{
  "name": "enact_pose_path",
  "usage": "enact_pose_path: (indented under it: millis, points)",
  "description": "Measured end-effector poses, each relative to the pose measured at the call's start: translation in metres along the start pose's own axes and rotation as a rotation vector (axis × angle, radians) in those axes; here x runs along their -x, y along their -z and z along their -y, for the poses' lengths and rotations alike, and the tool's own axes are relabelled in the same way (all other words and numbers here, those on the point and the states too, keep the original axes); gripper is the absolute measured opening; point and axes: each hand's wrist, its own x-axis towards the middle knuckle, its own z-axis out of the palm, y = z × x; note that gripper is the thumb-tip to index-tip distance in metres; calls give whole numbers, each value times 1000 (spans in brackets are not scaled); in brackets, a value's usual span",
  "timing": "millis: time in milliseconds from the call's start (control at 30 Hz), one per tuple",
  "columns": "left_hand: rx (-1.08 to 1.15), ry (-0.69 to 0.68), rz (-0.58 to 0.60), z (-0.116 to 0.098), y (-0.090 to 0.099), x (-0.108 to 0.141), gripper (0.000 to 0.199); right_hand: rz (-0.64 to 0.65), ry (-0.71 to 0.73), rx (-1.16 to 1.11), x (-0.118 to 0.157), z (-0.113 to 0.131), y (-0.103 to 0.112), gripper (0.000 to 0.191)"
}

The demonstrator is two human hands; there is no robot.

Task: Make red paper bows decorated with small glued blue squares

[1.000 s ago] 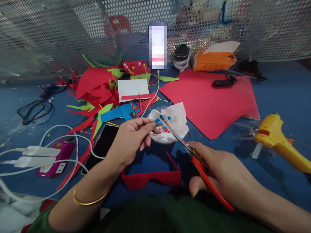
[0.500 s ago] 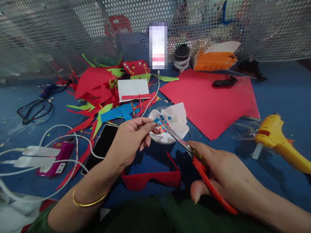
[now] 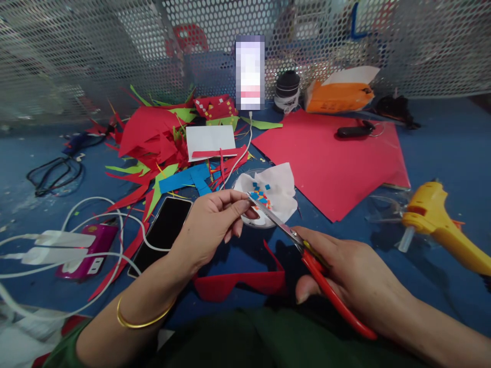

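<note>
My left hand [image 3: 209, 225] is closed in a pinch over the dish, thumb against forefinger, on a small piece of blue paper that the fingers mostly hide. My right hand [image 3: 353, 271] grips a pair of scissors [image 3: 282, 227] with red handles. Their blade tips meet the left fingertips, and the blades look nearly closed. Beneath them stands a shallow clear dish lined with white paper [image 3: 282, 191], which holds several tiny blue, orange and red paper bits [image 3: 261, 197]. Red paper glasses [image 3: 241, 283] lie on the table between my wrists.
Red, green and blue paper scraps [image 3: 153, 133] pile up at the left. A black phone [image 3: 164, 230] and white cables lie by my left forearm. Red sheets [image 3: 330, 158] lie at the right, near a yellow glue gun [image 3: 441, 220]. A lit phone [image 3: 250, 71] leans against the mesh.
The scissor blades have come together at the left fingertips. Less of the blue paper shows at those fingertips. The right thumb has moved up slightly with the lower handle.
</note>
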Motion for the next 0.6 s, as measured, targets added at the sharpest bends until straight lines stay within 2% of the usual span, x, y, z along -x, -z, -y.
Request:
enact_pose_path:
  millis: [333,600]
  points:
    - [-10,-3,1,1,0,0,13,-6,-3,-5,-3,2,0,49]
    - [-16,9,-5,-2,-1,0,10,-32,6,1,-1,0,-1,48]
